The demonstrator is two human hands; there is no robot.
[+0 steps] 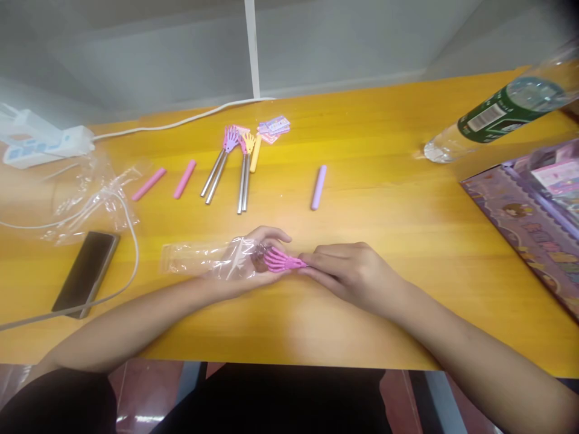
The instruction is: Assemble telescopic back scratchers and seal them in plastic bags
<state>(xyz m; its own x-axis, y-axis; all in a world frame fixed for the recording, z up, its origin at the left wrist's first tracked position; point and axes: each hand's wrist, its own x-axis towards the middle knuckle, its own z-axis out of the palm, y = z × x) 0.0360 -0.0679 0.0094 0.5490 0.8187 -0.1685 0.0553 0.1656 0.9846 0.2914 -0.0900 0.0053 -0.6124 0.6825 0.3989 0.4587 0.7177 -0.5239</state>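
Observation:
My left hand (253, 256) is curled around the mouth of a clear plastic sleeve (199, 259) that lies on the yellow table (407, 181). My right hand (348, 271) pinches the stem of a small pink skeleton-hand toy (280, 260), whose fingers sit at the sleeve's opening. Both hands rest on the table near its front edge. Farther back lie several metal rods with little coloured hand tips (230, 163), two pink caps (149, 184) (184, 178), an orange cap (256, 154) and a lilac cap (318, 187).
A dark phone (85, 272) with a white cable lies at the left, beside crumpled clear bags (90, 199) and a white power strip (40, 144). A water bottle (497, 117) lies at the right, above a purple box (534, 223). Small sticker packs (274, 128) sit at the back.

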